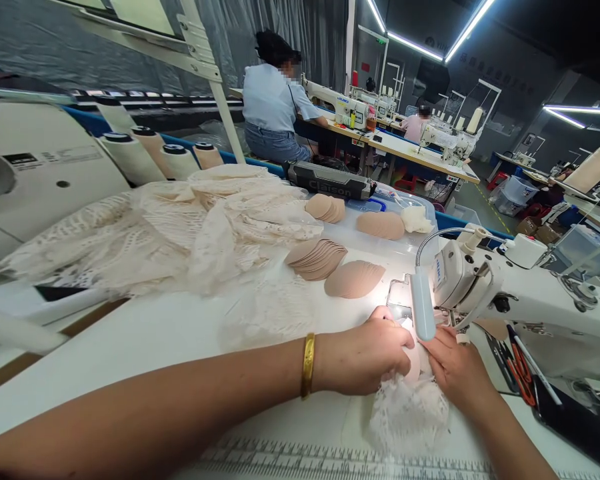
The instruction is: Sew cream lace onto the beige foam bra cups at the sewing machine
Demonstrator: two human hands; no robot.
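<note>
My left hand [365, 357], with a gold bangle [307, 365] on the wrist, is closed on a piece of white lace with a beige cup [413, 393] at the needle area of the white sewing machine [485, 287]. Facing it, my right hand [457, 370] pinches the same piece from the other side, fingers pressed on the fabric. The lace trails toward me over the table [180, 340]. A small lamp [423, 310] on a gooseneck shines down between my hands.
Stacks of beige cups [317, 257], a single cup [354, 279] and a heap of cream lace [180, 227] lie beyond my left arm. Thread cones [130, 157] stand at the back left. Scissors [520, 370] lie at right. Two people sit at sewing machines behind.
</note>
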